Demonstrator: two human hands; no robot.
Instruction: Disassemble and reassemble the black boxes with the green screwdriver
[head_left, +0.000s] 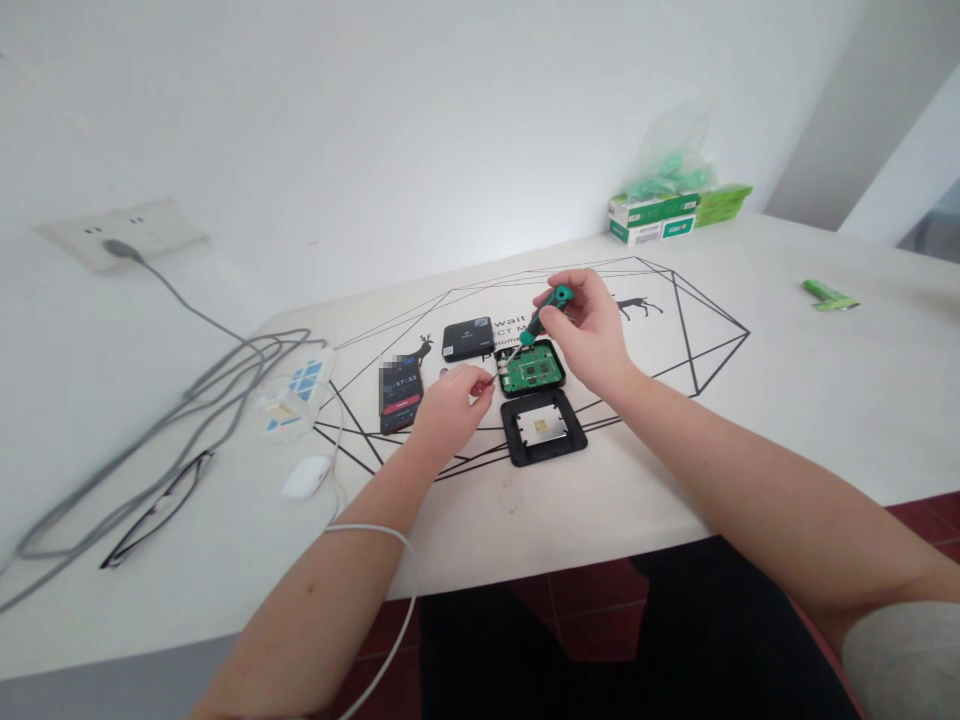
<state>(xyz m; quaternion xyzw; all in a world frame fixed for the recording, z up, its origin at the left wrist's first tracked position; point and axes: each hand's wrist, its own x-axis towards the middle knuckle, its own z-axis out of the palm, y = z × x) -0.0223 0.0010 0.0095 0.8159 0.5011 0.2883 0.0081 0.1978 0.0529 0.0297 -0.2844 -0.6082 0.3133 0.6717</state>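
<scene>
My right hand [589, 330] is closed round the green and black handle of a screwdriver [546, 315]. Its thin shaft slants down to the left, across the edge of an opened black case with a green circuit board [534, 368] inside. At the tip, my left hand [459, 395] has thumb and fingers pinched together; what lies between them is too small to make out. Below the board lies a black cover [517, 440] with a silvery metal plate on its inner side. A closed black box [468, 338] with a label rests behind my left hand.
Left of my hand lies a phone [401, 395] with a lit screen. A power strip [300, 390], grey cable [195, 400], white earbud case [306, 477] and glasses [157, 508] occupy the left side. Green-white boxes [652, 215] and a green wrapper [829, 295] are at the right.
</scene>
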